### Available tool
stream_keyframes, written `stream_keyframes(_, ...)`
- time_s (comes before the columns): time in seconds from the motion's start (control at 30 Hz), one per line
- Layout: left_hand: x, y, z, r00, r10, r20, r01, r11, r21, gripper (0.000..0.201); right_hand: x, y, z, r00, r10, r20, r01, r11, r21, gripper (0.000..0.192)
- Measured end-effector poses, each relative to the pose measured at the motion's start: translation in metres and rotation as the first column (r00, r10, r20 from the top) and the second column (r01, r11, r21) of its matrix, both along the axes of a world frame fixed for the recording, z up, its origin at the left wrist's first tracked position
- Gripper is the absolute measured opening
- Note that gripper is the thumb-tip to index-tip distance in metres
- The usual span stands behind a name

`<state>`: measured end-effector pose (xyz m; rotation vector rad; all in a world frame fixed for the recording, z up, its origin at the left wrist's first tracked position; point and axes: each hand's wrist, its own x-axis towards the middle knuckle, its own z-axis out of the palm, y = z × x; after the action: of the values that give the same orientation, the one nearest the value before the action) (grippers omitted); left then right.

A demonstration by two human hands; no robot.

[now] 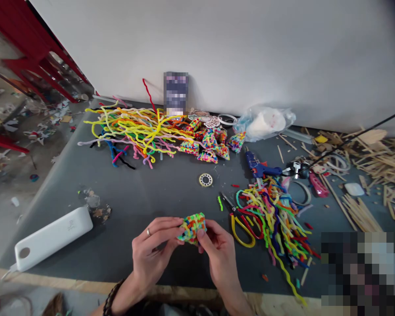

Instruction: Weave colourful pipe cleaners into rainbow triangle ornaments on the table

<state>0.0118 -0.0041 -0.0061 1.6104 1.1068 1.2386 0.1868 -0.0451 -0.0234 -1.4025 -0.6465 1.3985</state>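
Upright card (175,93) by the wall pixelated, bottom-right corner patch (364,274) pixelated too, woven pipe-cleaner piece (192,228) partly hidden by fingers (202,235), forearms cut off below.

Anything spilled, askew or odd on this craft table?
Mostly clutter: wooden sticks lie scattered along the right side, and debris sits beside the white power bank. Both hands hold a woven multicoloured piece, which looks intact.

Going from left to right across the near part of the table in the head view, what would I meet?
White power bank → left hand → multicoloured woven piece → right hand → yellow-handled scissors → loose pile of pipe cleaners.
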Motion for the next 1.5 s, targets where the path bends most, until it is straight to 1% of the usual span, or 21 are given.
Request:
stream_keyframes(0.1,0.001,-0.002,0.001,1.0,0.027,-0.009,-0.027,1.0,0.013,0.034,-0.002,-0.001,0.003,0.999,-0.023,0.031,0.023,1.0,-0.008,0.028)
stream_keyframes(0.23,0.002,-0.006,0.001,0.998,0.052,-0.023,-0.052,0.999,0.0,0.035,-0.002,0.002,0.014,0.992,-0.049,0.117,0.047,0.999,0.022,0.029)
stream_keyframes(0.37,0.003,-0.007,0.0,0.998,0.065,-0.026,-0.064,0.997,0.049,0.038,-0.001,0.005,0.021,0.985,-0.027,0.17,0.016,0.998,0.066,0.024)
stream_keyframes(0.5,0.003,-0.006,0.002,0.997,0.078,-0.013,-0.076,0.993,0.094,0.039,-0.002,0.004,0.019,0.988,-0.026,0.153,0.014,0.997,0.078,0.023)
stream_keyframes(0.6,0.002,-0.005,0.003,0.995,0.079,-0.052,-0.071,0.987,0.143,0.041,-0.003,0.003,0.017,0.992,-0.039,0.122,0.031,0.998,0.063,0.023)
stream_keyframes(0.73,0.001,-0.007,0.001,0.991,0.102,-0.091,-0.087,0.984,0.155,0.045,-0.002,0.002,0.018,0.994,-0.02,0.107,0.016,0.999,0.043,0.022)
stream_keyframes(0.87,0.0,-0.008,-0.001,0.986,0.124,-0.111,-0.107,0.983,0.148,0.035,0.0,0.001,0.021,0.989,0.002,0.146,-0.016,0.996,0.091,0.02)
stream_keyframes(0.93,0.002,-0.007,-0.001,0.985,0.145,-0.091,-0.136,0.985,0.106,0.03,0.001,0.0,0.02,0.987,0.035,0.157,-0.057,0.989,0.136,0.022)
stream_keyframes(1.0,0.003,-0.005,0.0,0.985,0.164,-0.059,-0.161,0.985,0.055,0.026,0.003,-0.003,0.017,0.982,0.059,0.179,-0.094,0.976,0.196,0.035)
stream_keyframes(1.07,0.004,-0.003,0.0,0.987,0.159,-0.012,-0.159,0.987,-0.007,0.022,0.006,-0.005,0.014,0.967,0.061,0.248,-0.125,0.959,0.253,0.06)
stream_keyframes(1.13,0.004,-0.002,-0.001,0.989,0.142,0.048,-0.137,0.987,-0.086,0.019,0.009,-0.006,0.012,0.937,0.078,0.341,-0.185,0.938,0.294,0.087)
stream_keyframes(1.17,0.004,-0.002,-0.001,0.988,0.135,0.077,-0.125,0.984,-0.129,0.017,0.01,-0.006,0.012,0.921,0.107,0.375,-0.23,0.925,0.301,0.097)
stream_keyframes(1.2,0.004,-0.002,-0.001,0.986,0.132,0.1,-0.113,0.978,-0.174,0.015,0.011,-0.006,0.012,0.908,0.142,0.394,-0.274,0.913,0.302,0.101)
stream_keyframes(1.23,0.003,-0.003,-0.002,0.985,0.127,0.118,-0.1,0.972,-0.212,0.013,0.011,-0.006,0.013,0.902,0.168,0.397,-0.301,0.905,0.299,0.099)
stream_keyframes(1.27,0.003,-0.004,-0.002,0.984,0.123,0.133,-0.087,0.965,-0.247,0.012,0.011,-0.005,0.014,0.905,0.18,0.384,-0.304,0.907,0.291,0.093)
stream_keyframes(1.33,0.003,-0.006,-0.003,0.981,0.103,0.165,-0.048,0.951,-0.305,0.005,0.011,-0.005,0.016,0.937,0.153,0.313,-0.243,0.932,0.27,0.074)
stream_keyframes(1.37,0.003,-0.007,-0.004,0.979,0.089,0.185,-0.022,0.942,-0.335,0.009,0.01,-0.004,0.015,0.96,0.117,0.255,-0.185,0.947,0.261,0.067)
stream_keyframes(1.4,0.004,-0.008,-0.005,0.976,0.073,0.203,0.007,0.93,-0.368,0.019,0.009,-0.004,0.015,0.98,0.079,0.184,-0.125,0.96,0.252,0.063)
stream_keyframes(1.47,0.005,-0.009,-0.007,0.974,0.043,0.221,0.059,0.899,-0.434,0.036,0.007,-0.004,0.013,0.999,0.013,0.05,-0.024,0.973,0.232,0.063)
stream_keyframes(1.5,0.007,-0.009,-0.007,0.976,0.034,0.214,0.07,0.885,-0.46,0.037,0.007,-0.003,0.012,1.0,-0.005,0.009,0.003,0.976,0.218,0.063)
